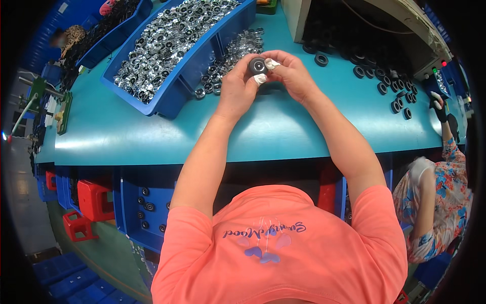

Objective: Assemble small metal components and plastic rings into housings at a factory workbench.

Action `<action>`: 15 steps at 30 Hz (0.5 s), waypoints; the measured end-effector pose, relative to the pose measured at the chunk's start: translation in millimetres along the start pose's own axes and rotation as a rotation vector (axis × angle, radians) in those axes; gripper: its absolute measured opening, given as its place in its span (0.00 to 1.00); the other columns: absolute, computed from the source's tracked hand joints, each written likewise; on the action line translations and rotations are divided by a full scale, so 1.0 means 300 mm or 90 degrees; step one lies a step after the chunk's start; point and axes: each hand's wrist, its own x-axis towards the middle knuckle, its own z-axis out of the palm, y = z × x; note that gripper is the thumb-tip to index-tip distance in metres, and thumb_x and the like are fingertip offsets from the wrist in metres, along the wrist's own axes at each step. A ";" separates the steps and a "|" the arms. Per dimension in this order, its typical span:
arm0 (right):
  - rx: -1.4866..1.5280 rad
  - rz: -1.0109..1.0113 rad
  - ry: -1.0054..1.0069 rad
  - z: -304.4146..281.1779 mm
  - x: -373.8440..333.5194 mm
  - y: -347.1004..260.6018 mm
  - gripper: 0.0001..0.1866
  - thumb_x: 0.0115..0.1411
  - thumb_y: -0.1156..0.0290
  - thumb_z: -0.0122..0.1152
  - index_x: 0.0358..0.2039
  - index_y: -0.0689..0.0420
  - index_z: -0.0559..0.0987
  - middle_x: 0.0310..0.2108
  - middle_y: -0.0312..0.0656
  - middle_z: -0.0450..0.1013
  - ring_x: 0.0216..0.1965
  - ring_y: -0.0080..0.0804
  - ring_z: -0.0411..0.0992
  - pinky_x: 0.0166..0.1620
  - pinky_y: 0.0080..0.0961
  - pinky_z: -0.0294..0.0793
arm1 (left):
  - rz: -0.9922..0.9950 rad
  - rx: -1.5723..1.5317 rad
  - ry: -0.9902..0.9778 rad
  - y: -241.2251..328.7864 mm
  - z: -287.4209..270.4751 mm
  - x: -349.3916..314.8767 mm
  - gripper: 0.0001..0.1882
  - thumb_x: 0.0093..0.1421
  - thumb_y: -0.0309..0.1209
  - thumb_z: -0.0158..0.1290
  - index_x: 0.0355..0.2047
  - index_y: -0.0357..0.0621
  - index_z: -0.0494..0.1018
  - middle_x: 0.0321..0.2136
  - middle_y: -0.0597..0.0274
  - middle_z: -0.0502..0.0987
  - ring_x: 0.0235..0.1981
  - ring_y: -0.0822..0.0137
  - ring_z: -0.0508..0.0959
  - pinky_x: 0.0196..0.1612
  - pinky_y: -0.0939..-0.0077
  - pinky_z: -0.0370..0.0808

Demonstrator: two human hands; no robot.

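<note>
My left hand and my right hand both grip a small black wheel above the bench, between loose silvery parts and black rings.

Glare whitens the turquoise tabletop, bent fisheye-wise.

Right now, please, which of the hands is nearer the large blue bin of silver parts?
Left: the left hand is just right of the large blue bin; the right hand is farther right.
</note>
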 end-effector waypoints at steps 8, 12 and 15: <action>-0.053 -0.027 0.020 0.000 -0.018 -0.032 0.15 0.64 0.75 0.56 0.51 0.62 0.77 0.38 0.40 0.78 0.34 0.24 0.77 0.40 0.22 0.80 | 0.104 0.131 0.046 -0.034 0.009 -0.007 0.20 0.58 0.22 0.57 0.52 0.40 0.70 0.38 0.55 0.82 0.39 0.61 0.83 0.43 0.69 0.79; -0.047 -0.016 -0.026 -0.012 -0.013 -0.051 0.15 0.65 0.72 0.55 0.52 0.60 0.77 0.40 0.37 0.76 0.37 0.23 0.75 0.42 0.21 0.77 | -0.062 -0.130 -0.004 -0.017 -0.016 -0.003 0.16 0.66 0.33 0.53 0.50 0.37 0.70 0.32 0.57 0.79 0.30 0.64 0.80 0.32 0.71 0.78; -0.170 -0.169 -0.031 0.023 -0.028 -0.063 0.16 0.64 0.72 0.57 0.52 0.57 0.78 0.40 0.34 0.75 0.41 0.22 0.73 0.44 0.21 0.76 | -0.162 -0.398 -0.057 0.002 -0.037 0.001 0.20 0.71 0.43 0.46 0.47 0.36 0.70 0.28 0.59 0.76 0.24 0.67 0.76 0.25 0.73 0.74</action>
